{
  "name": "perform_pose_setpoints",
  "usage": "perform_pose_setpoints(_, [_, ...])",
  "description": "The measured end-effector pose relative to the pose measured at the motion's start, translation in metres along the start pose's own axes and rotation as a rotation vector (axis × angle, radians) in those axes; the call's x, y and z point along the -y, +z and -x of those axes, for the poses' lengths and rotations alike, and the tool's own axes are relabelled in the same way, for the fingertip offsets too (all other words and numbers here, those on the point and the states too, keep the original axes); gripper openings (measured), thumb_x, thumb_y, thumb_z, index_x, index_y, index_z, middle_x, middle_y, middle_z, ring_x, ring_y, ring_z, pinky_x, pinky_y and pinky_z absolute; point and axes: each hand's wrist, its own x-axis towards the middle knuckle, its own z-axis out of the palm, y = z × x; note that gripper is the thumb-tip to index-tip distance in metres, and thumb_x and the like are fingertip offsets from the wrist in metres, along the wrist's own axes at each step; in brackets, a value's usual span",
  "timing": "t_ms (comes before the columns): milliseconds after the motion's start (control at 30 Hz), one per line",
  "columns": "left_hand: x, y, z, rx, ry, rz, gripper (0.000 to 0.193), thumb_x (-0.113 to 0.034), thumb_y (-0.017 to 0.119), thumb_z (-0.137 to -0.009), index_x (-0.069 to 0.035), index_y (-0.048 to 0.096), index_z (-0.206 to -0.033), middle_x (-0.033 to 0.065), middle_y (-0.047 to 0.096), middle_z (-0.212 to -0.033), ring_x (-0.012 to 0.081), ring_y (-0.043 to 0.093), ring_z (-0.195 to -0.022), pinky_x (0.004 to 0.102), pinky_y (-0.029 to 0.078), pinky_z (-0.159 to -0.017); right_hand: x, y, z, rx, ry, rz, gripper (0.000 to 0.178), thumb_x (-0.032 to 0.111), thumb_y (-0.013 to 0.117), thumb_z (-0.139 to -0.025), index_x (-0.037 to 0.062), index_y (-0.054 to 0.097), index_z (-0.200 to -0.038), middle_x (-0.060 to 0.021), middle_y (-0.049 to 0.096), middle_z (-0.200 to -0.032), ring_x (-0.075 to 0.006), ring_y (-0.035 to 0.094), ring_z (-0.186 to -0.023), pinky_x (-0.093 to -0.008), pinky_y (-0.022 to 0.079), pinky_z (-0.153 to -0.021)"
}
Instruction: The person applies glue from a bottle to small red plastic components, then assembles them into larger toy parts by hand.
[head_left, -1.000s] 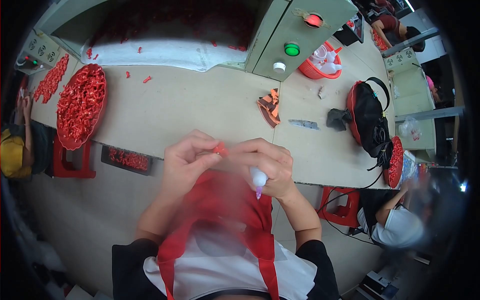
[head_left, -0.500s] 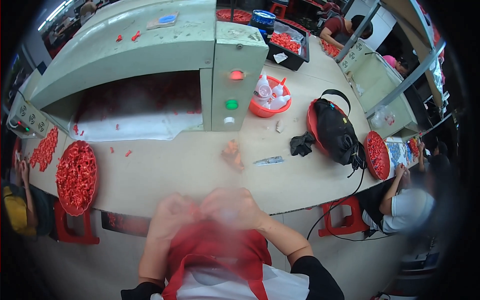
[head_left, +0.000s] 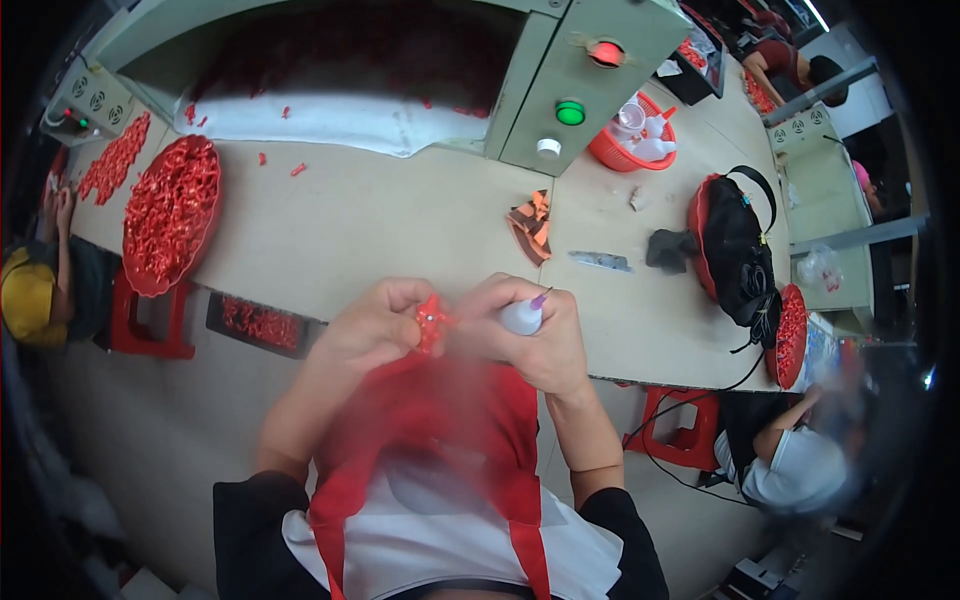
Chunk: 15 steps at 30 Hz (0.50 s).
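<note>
Over the table's near edge, my left hand (head_left: 372, 328) pinches a small red knobbly plastic-looking figure (head_left: 431, 322) between thumb and fingers. My right hand (head_left: 552, 350), close beside it, wraps round a small white squeeze bottle (head_left: 522, 316) with a purple pointed tip, which leans up and to the right. Some of the right hand's fingertips are blurred near the red piece, and I cannot tell whether they touch it. Beyond my hands lies a heap of orange and brown scraps (head_left: 532, 225) on the table, with a thin flat silvery packet (head_left: 600, 261) to its right.
A red tray (head_left: 213, 215) full of red pieces stands left. A pale green machine (head_left: 535, 90) with a tunnel opening spans the back. Right lie a red basket of white bottles (head_left: 612, 157), a crumpled black cloth (head_left: 668, 250) and a black bag (head_left: 738, 245). Co-workers sit at both sides.
The view has tilted down and shifted left. My hands have moved apart; the red piece and the squeeze bottle, blurred or hidden before, now show clearly.
</note>
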Motion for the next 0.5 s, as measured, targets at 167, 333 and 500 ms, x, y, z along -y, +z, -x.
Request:
perform_pose_setpoints(167, [0.010,-0.006,0.004,0.087,-0.059,0.115,0.037,-0.013,0.077,-0.068,-0.002,0.059,-0.099,0.0057,0.062,-0.086,0.0152,0.058,-0.068,0.0256,0.044,-0.061,0.001,0.004,0.002,-0.010,-0.035,0.018,0.008,-0.005,0.065,-0.075,-0.0014,0.063,-0.083,-0.0064,0.060,-0.084,-0.0125,0.057,-0.077,-0.0246,0.046,-0.069])
perform_pose_setpoints(333, [0.023,-0.013,0.007,0.141,-0.070,0.243,0.036,-0.013,0.075,-0.070,-0.005,0.058,-0.101,0.0033,0.062,-0.087,0.0126,0.053,-0.066,0.0239,0.039,-0.058,-0.001,0.006,0.002,-0.012,-0.049,-0.006,0.008,-0.005,0.064,-0.075,-0.0012,0.063,-0.081,-0.0056,0.058,-0.086,-0.0112,0.057,-0.077,-0.0236,0.047,-0.068])
perform_pose_setpoints(500, [0.024,-0.003,0.009,0.159,-0.078,0.300,0.030,-0.011,0.072,-0.073,-0.007,0.057,-0.099,0.0004,0.059,-0.083,0.0116,0.053,-0.067,0.0240,0.039,-0.058,-0.003,0.006,0.000,0.002,-0.041,-0.063,0.009,-0.003,0.066,-0.075,-0.0001,0.062,-0.083,-0.0044,0.057,-0.087,-0.0090,0.057,-0.076,-0.0228,0.047,-0.067])
